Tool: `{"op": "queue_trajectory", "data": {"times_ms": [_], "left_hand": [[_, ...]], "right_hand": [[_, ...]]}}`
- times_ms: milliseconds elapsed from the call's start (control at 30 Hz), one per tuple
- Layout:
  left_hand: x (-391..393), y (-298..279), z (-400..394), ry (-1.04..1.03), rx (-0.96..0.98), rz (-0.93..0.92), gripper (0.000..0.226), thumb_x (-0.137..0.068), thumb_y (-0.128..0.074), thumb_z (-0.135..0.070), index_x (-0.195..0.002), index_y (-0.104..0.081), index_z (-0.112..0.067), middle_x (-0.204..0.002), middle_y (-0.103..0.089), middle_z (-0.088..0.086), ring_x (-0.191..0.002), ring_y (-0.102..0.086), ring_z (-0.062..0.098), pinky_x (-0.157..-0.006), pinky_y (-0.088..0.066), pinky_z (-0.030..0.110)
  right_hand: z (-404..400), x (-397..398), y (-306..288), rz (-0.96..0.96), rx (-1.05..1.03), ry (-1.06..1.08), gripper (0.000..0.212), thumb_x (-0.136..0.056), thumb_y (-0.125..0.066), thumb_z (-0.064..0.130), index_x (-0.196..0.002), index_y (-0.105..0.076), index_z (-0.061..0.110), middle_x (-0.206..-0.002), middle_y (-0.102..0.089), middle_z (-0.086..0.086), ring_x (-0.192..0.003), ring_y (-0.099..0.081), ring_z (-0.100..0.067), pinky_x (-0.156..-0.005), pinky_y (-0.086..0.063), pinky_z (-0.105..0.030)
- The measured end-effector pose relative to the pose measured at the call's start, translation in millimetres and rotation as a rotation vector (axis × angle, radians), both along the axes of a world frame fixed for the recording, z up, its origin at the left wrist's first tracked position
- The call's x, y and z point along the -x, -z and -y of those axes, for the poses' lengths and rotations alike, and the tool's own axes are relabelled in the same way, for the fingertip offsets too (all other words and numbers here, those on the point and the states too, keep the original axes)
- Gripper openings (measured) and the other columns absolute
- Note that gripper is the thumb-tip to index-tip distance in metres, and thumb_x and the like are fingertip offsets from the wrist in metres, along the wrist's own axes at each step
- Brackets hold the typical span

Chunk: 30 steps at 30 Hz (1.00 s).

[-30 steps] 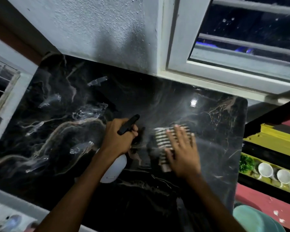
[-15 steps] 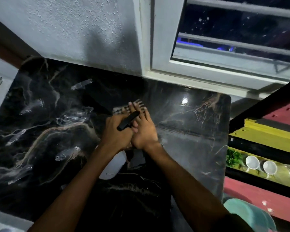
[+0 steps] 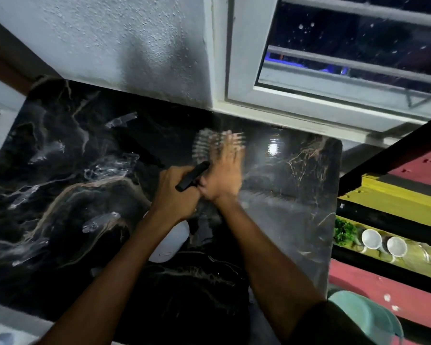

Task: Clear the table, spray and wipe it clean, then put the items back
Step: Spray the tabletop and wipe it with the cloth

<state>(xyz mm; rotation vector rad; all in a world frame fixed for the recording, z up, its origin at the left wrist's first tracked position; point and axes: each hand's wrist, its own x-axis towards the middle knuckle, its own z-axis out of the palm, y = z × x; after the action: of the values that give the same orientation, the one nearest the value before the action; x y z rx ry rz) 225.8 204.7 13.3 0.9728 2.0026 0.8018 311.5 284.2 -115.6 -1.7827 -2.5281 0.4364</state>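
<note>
Here the left hand [image 3: 177, 192] grips the spray bottle [image 3: 169, 242]; the right hand [image 3: 222, 180], fingers flat, presses the striped cloth [image 3: 209, 145] on the counter [image 3: 60, 195] beyond it. Crowded hands risk snagging the trigger.

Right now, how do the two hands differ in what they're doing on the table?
The left hand grips the spray bottle with fingers curled round its black trigger; the right hand lies flat, fingers straight, pressing the striped cloth. The left looks sharp, the right is motion-blurred. Both are over the middle of the black marble table, side by side.
</note>
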Motion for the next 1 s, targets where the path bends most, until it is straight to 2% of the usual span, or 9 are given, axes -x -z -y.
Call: {"op": "queue_trajectory", "data": {"times_ms": [67, 133, 200, 333, 467, 633, 733, 933, 1000], "left_hand": [[4, -1, 5, 0.016, 0.011, -0.046, 0.017, -0.071, -0.06, 0.008, -0.071, -0.071, -0.006, -0.065, -0.07, 0.01, -0.063, -0.068, 0.029, -0.054, -0.059, 0.049], [10, -1, 9, 0.014, 0.022, -0.056, 0.018, -0.071, -0.06, 0.007, -0.071, -0.071, -0.007, -0.064, -0.069, 0.013, -0.061, -0.067, 0.032, -0.051, -0.056, 0.051], [15, 4, 14, -0.013, 0.038, -0.013, 0.017, -0.07, -0.059, 0.002, -0.069, -0.072, -0.009, -0.068, -0.071, 0.015, -0.065, -0.069, 0.034, -0.053, -0.057, 0.054], [17, 7, 31, -0.039, 0.055, 0.038, 0.015, -0.064, -0.055, -0.011, -0.067, -0.07, -0.012, -0.068, -0.071, 0.015, -0.067, -0.07, 0.033, -0.052, -0.057, 0.056], [21, 11, 52, -0.067, 0.051, 0.059, 0.017, -0.061, -0.054, -0.012, -0.068, -0.069, -0.015, -0.067, -0.07, 0.016, -0.065, -0.069, 0.034, -0.052, -0.056, 0.056], [31, 4, 87, -0.116, 0.127, 0.02, 0.014, -0.075, -0.063, 0.002, -0.07, -0.072, -0.007, -0.068, -0.072, 0.009, -0.063, -0.069, 0.028, -0.058, -0.059, 0.055], [50, -1, 116, -0.17, 0.168, 0.008, 0.015, -0.073, -0.057, -0.007, -0.079, -0.07, -0.002, -0.071, -0.071, 0.016, -0.066, -0.069, 0.035, -0.058, -0.058, 0.057], [102, -12, 167, -0.26, 0.181, -0.022, 0.023, -0.076, -0.052, 0.003, -0.081, -0.071, -0.009, -0.086, -0.072, 0.005, -0.078, -0.07, 0.021, -0.068, -0.062, 0.052], [112, -13, 173, -0.291, 0.178, -0.028, 0.024, -0.08, -0.052, 0.008, -0.083, -0.07, -0.007, -0.085, -0.073, 0.007, -0.079, -0.071, 0.023, -0.06, -0.061, 0.052]], "right_hand": [[58, 15, -3, -0.044, 0.024, -0.318, 0.082, -0.094, -0.052, 0.054, -0.162, -0.022, 0.019, -0.171, -0.015, -0.014, -0.159, 0.003, -0.032, -0.128, -0.007, -0.053], [100, -16, -5, -0.154, 0.047, -0.414, 0.07, -0.098, -0.052, 0.049, -0.159, -0.033, 0.02, -0.168, -0.028, -0.009, -0.159, -0.01, -0.027, -0.128, -0.013, -0.053], [112, -76, -7, -0.118, 0.062, -0.374, 0.068, -0.102, -0.04, 0.053, -0.162, -0.024, 0.027, -0.172, -0.015, -0.005, -0.16, -0.007, -0.024, -0.128, -0.008, -0.053], [55, -184, 0, 0.095, 0.022, 0.065, 0.07, -0.101, -0.022, 0.06, -0.164, -0.012, 0.031, -0.172, -0.004, -0.007, -0.16, -0.003, -0.025, -0.128, -0.004, -0.056], [-3, -131, 0, 0.044, 0.027, 0.528, 0.077, -0.097, -0.021, 0.058, -0.164, -0.015, 0.021, -0.171, -0.006, -0.015, -0.159, -0.004, -0.033, -0.127, -0.007, -0.057], [82, 0, -1, -0.008, 0.024, -0.019, 0.073, -0.101, -0.031, 0.052, -0.164, -0.015, 0.02, -0.172, -0.005, -0.015, -0.159, 0.0, -0.032, -0.128, -0.004, -0.054], [158, 20, 0, -0.092, 0.065, -0.281, 0.069, -0.101, -0.04, 0.048, -0.163, -0.021, 0.022, -0.172, -0.006, -0.014, -0.159, -0.003, -0.03, -0.128, -0.007, -0.054], [171, -7, 8, -0.097, 0.009, -0.448, 0.069, -0.099, -0.046, 0.047, -0.162, -0.026, 0.026, -0.171, -0.017, -0.01, -0.159, -0.012, -0.026, -0.126, -0.015, -0.055], [145, -25, 10, -0.047, -0.034, -0.432, 0.068, -0.099, -0.042, 0.048, -0.162, -0.027, 0.026, -0.171, -0.018, -0.009, -0.158, -0.016, -0.025, -0.126, -0.014, -0.055]]}}
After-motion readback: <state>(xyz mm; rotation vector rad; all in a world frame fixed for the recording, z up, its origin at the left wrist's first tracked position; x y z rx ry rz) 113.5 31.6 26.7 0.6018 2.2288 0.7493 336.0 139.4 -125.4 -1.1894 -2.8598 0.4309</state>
